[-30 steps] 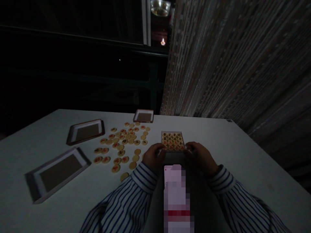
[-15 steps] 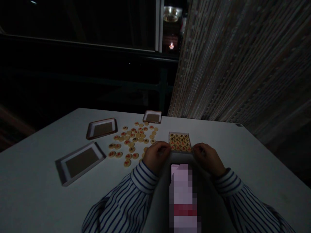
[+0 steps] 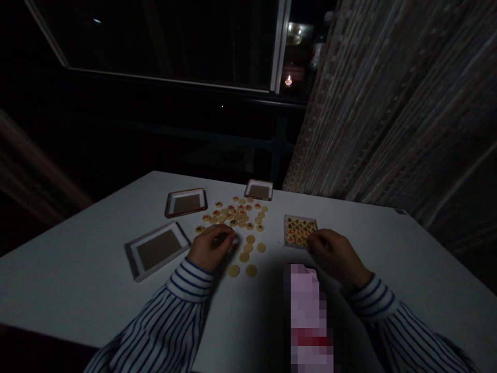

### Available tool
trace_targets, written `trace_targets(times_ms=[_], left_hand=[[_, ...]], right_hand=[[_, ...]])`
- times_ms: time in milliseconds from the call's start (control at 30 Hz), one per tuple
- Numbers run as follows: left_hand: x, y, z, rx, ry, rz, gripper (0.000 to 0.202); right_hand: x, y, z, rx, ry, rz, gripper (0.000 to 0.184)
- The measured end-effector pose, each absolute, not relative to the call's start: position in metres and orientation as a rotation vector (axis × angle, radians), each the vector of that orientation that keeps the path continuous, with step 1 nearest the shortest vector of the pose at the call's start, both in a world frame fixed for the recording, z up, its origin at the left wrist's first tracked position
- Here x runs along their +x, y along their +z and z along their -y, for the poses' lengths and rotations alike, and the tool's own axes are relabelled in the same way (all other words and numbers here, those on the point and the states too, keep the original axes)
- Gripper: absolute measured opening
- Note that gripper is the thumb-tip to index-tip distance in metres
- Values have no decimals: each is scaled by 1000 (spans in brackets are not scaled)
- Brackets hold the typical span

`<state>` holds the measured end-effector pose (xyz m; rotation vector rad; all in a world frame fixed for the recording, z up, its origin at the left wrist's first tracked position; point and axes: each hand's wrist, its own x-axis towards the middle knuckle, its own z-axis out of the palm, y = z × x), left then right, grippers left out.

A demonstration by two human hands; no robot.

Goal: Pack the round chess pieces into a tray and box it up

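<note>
A small open box point(image 3: 295, 246) on the table holds rows of round xiangqi pieces point(image 3: 298, 230) with black and red characters. At its right front corner is my right hand point(image 3: 337, 256), fingers curled and closed on the box edge. My left hand point(image 3: 212, 247) is over the near left side of the loose xiangqi pieces point(image 3: 241, 218), thumb and fingers closed together. Whether a piece is between those fingertips is hidden. Several plain-faced pieces point(image 3: 247, 248) lie just right of my left hand.
Three shallow trays or lids lie on the white table point(image 3: 248, 321): a grey-edged one point(image 3: 135, 272), a brown-edged one point(image 3: 166, 210) and a small one point(image 3: 259, 198). A pixelated pink area point(image 3: 310, 311) is in front of me. A string curtain point(image 3: 368, 103) hangs behind at right.
My left hand has left the box's left front corner and moved left to the loose pieces. My right hand stays at the box's right corner. The view has shifted slightly left.
</note>
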<state>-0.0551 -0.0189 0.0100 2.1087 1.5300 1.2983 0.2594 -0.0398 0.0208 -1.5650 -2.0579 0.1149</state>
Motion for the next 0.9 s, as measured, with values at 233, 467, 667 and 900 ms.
trace_targets(times_ms=[233, 467, 667, 900], left_hand=[[-70, -18, 7, 2300, 1186, -1576, 28], [-75, -42, 3, 2492, 1040, -1578, 28], [-73, -50, 6, 2530, 1037, -1627, 30], [-74, -51, 3, 2540, 955, -1675, 32]], right_hand=[[216, 39, 25, -1460, 75, 2365, 23], [177, 45, 11, -1352, 32, 2679, 28], [144, 39, 12, -1319, -29, 2780, 28], [124, 30, 13, -1279, -52, 2824, 34]])
